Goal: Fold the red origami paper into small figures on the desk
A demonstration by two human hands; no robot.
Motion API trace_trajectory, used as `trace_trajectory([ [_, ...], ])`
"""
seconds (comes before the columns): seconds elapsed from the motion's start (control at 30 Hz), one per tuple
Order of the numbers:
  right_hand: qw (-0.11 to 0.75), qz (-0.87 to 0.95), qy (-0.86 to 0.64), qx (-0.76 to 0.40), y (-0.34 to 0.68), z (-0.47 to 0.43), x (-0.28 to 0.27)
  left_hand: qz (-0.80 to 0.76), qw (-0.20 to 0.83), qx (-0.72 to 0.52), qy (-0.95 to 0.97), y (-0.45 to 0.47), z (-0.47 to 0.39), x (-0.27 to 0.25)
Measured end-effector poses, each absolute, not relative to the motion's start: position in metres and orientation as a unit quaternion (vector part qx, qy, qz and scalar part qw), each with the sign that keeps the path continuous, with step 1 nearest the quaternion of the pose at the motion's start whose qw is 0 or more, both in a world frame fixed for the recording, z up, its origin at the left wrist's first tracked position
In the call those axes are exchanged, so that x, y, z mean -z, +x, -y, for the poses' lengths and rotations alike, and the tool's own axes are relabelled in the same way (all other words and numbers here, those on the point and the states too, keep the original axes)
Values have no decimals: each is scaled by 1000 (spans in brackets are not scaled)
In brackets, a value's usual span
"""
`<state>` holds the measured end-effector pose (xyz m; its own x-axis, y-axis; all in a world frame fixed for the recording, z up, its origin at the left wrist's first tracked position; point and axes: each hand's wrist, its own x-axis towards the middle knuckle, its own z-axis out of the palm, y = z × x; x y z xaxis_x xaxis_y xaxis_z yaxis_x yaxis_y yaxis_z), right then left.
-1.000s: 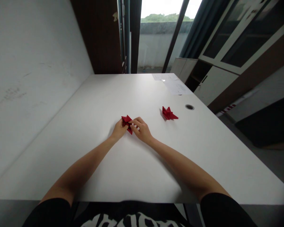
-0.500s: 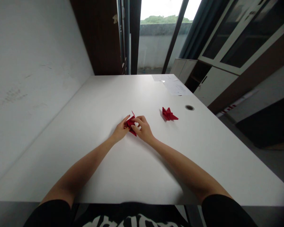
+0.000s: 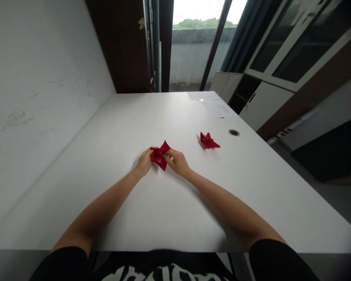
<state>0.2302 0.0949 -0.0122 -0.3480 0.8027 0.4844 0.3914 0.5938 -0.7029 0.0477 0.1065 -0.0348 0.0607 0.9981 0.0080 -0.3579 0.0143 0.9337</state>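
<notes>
Both hands are on the folded red paper piece at the middle of the white desk. The left hand pinches its left edge, fingers curled closed on the paper; the right hand grips the right side, fingertips pressed tight against it. One red point sticks up and away, another points down toward the near edge.

Off to the right and a little farther sits a second folded red paper shape, well apart from the hands. Just beyond it, a round cable hole in the desktop. At the far end lie sheets of white paper.

A plain white wall runs along the left. Straight ahead, a glass door shows a balcony wall and green hills. On the right, glass-fronted cabinets.
</notes>
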Motion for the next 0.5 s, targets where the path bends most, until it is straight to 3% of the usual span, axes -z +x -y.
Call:
trace_trajectory([
  [0.27,544,548,-406,-490,226,-104,21,-340,641,-634,266,43,-113,31],
  [0.5,558,370,-384,-635,223,-108,26,-340,669,-618,234,45,-111,28],
])
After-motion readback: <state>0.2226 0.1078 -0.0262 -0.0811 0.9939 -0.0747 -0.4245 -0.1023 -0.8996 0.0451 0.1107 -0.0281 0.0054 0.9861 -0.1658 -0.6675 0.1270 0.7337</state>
